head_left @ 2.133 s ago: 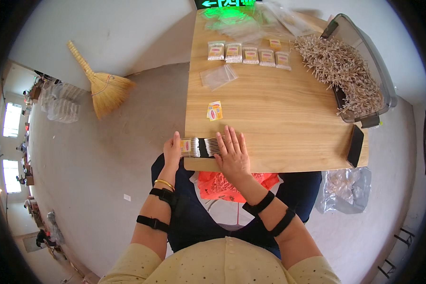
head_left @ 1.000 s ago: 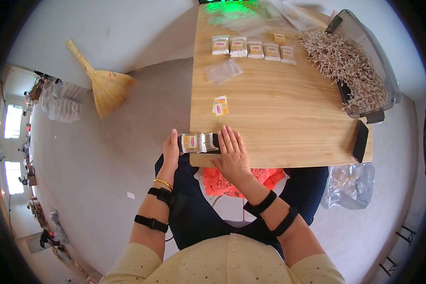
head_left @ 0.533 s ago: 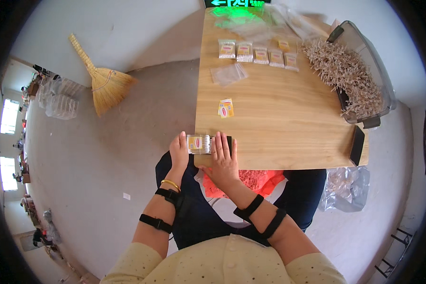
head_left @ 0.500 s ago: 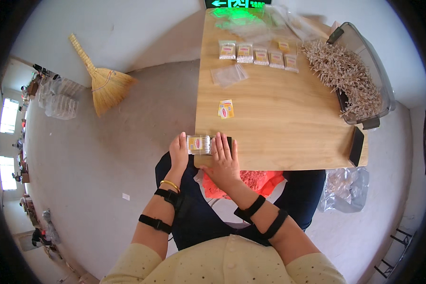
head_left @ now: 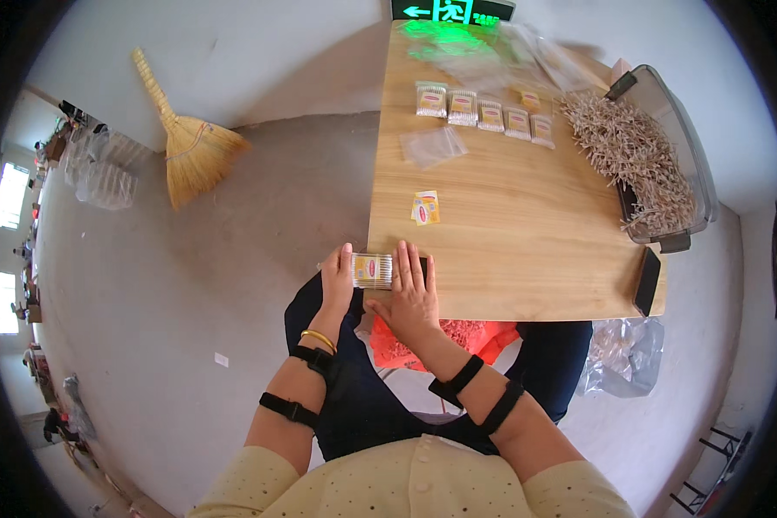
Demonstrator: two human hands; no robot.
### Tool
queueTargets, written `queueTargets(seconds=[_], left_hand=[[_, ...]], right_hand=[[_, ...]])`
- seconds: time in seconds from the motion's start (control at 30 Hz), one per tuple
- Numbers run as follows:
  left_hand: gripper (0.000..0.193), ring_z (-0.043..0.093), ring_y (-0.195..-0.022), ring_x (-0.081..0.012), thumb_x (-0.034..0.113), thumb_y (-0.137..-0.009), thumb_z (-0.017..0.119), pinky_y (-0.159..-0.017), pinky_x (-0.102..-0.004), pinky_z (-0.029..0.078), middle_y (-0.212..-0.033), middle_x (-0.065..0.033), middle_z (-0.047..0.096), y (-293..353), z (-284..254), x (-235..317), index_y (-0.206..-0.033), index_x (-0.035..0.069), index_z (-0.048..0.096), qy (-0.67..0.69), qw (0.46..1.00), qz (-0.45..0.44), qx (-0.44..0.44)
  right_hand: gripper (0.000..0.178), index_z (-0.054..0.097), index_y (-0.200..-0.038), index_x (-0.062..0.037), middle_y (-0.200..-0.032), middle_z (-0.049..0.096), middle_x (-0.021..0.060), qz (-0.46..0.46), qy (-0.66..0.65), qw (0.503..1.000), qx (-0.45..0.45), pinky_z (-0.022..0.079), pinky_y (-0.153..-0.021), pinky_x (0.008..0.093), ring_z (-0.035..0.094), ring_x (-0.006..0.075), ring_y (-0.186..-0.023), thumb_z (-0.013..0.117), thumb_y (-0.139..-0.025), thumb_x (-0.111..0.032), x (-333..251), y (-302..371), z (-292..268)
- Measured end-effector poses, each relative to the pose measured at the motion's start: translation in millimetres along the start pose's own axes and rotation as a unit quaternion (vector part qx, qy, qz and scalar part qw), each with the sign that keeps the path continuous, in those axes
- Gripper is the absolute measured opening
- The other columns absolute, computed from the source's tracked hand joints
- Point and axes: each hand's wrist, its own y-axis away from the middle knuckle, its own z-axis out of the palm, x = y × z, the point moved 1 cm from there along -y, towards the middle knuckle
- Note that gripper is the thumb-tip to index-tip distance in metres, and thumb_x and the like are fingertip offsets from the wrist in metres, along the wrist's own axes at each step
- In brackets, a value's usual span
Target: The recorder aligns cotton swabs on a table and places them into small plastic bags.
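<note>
A clear pack of cotton swabs point(head_left: 372, 270) with a yellow and white label lies at the near left corner of the wooden table point(head_left: 509, 250). My left hand point(head_left: 337, 281) grips its left end, fingers closed round the edge. Against its right end lies my right hand point(head_left: 415, 289), palm down with fingers stretched out and the thumb apart. A black object point(head_left: 424, 268) shows partly beneath the right fingers; its kind is hidden. Beyond the hands lie a few yellow and white label cards point(head_left: 426, 207).
Several filled swab packs point(head_left: 463, 107) stand in a row farther back, near empty clear bags point(head_left: 433, 148). A grey bin point(head_left: 704, 164) of loose swabs point(head_left: 630, 155) lies at right, above a black phone-like slab point(head_left: 647, 281). A red bag point(head_left: 397, 344) sits under the table edge.
The view has shifted slightly. My right hand has slid a little left, closer to my left hand, covering the swabs that showed beside its fingers. The left hand keeps its hold.
</note>
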Motion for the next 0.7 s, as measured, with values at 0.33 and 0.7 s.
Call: queueTargets(seconds=[0.33, 0.7], left_hand=[[0.035, 0.063, -0.081, -0.0097, 0.041, -0.104, 0.062, -0.074, -0.0288, 0.051, -0.090, 0.0001, 0.067, 23.8, -9.3, 17.5, -0.101, 0.006, 0.064, 0.273, 0.926, -0.250, 0.077], [0.029, 0.069, -0.093, -0.0124, 0.016, -0.091, 0.081, -0.080, -0.0282, 0.056, -0.105, -0.0024, 0.071, 41.5, 32.2, -3.3, -0.112, 0.006, 0.063, 0.451, 0.858, -0.224, 0.104]], right_hand=[[0.066, 0.042, -0.150, 0.0022, -0.145, 0.045, 0.0220, 0.072, -0.363, 0.929, 0.012, 0.038, -0.115, 0.0479, 0.047, 0.0385, -0.134, 0.068, -0.092, -0.016, 28.8, 1.4, -12.5], [0.059, 0.052, -0.146, -0.0022, -0.135, 0.049, 0.0260, 0.163, -0.424, 0.890, 0.039, 0.043, -0.108, 0.0455, 0.050, 0.0430, -0.126, 0.062, -0.089, -0.008, -23.4, -20.9, 37.9]])
